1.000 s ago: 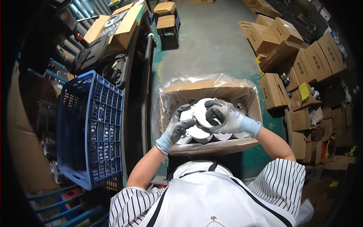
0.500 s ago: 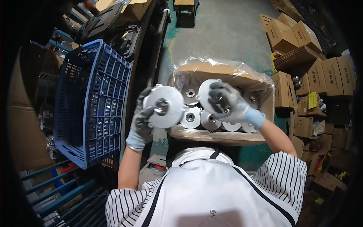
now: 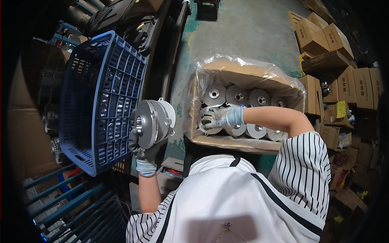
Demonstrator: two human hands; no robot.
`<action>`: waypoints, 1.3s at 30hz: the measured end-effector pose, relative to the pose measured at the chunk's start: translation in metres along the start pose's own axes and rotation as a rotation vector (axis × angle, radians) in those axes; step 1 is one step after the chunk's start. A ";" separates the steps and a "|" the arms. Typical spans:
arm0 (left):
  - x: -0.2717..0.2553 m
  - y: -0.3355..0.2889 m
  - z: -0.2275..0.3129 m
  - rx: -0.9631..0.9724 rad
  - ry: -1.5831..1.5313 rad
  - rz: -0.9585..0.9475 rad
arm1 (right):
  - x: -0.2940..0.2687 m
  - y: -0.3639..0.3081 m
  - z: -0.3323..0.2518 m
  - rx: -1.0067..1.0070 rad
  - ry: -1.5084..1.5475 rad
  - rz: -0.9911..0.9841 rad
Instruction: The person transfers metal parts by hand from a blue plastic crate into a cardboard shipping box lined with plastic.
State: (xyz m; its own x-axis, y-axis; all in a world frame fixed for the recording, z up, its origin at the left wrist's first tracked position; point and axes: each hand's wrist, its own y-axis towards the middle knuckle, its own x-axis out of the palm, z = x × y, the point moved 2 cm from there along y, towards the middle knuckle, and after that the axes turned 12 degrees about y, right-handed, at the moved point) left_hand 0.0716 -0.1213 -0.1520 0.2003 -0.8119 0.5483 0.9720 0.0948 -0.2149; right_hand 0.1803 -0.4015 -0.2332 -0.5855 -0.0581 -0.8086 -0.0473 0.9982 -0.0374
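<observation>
My left hand (image 3: 142, 150), in a grey-and-blue work glove, is closed round a small stack of round silver metal end covers (image 3: 150, 117) with lugs on their rims. The stack is tilted on edge between the crate and the carton. Inside the plastic-lined cardboard carton (image 3: 231, 143), my gloved right hand (image 3: 219, 117) has its fingers curled at the hub of a metal end cover (image 3: 210, 130) in the near left corner. That cover is partly hidden by the hand. Several more end covers (image 3: 259, 98) lie in rows in the carton, hubs facing up.
A blue plastic crate (image 3: 117, 97) stands on its side to the left, by a dark bench edge. Stacked cardboard boxes (image 3: 312, 36) line the right side. Blue rails (image 3: 69, 202) run at the lower left. A dark stool (image 3: 207, 10) stands on the floor ahead.
The end cover in my right hand has joined the one in my left hand. My right hand has moved down and left onto another cover in the carton. The left-hand stack has turned edge-on.
</observation>
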 end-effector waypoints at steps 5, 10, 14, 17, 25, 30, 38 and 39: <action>-0.015 -0.003 -0.018 0.121 0.508 0.106 | 0.001 0.000 -0.004 0.098 0.120 -0.091; 0.061 0.018 -0.004 -0.100 -0.145 -0.041 | -0.008 -0.017 -0.003 0.133 -0.072 0.169; 0.091 0.032 -0.027 -0.015 0.244 -0.155 | -0.087 -0.062 -0.044 0.342 0.538 1.099; 0.113 0.042 -0.049 -0.023 0.324 -0.219 | -0.123 -0.066 -0.096 0.418 0.228 0.910; 0.125 0.060 -0.122 -0.088 0.694 -0.499 | -0.065 -0.076 -0.095 0.706 0.205 0.847; 0.150 0.067 -0.135 -0.163 0.328 -0.301 | -0.040 -0.113 -0.097 0.659 0.476 1.061; 0.136 0.075 -0.113 0.003 0.758 -0.162 | 0.011 -0.132 -0.074 0.711 0.168 0.780; 0.135 0.074 -0.112 -0.050 0.697 -0.151 | 0.010 -0.132 -0.071 0.708 0.171 0.783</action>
State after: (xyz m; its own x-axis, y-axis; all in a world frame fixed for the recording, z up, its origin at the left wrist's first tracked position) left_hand 0.1573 -0.2882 -0.1844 -0.0770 -0.9949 -0.0652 0.9729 -0.0607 -0.2232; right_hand 0.1232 -0.5349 -0.1952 -0.3575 0.6563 -0.6644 0.8392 0.5380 0.0799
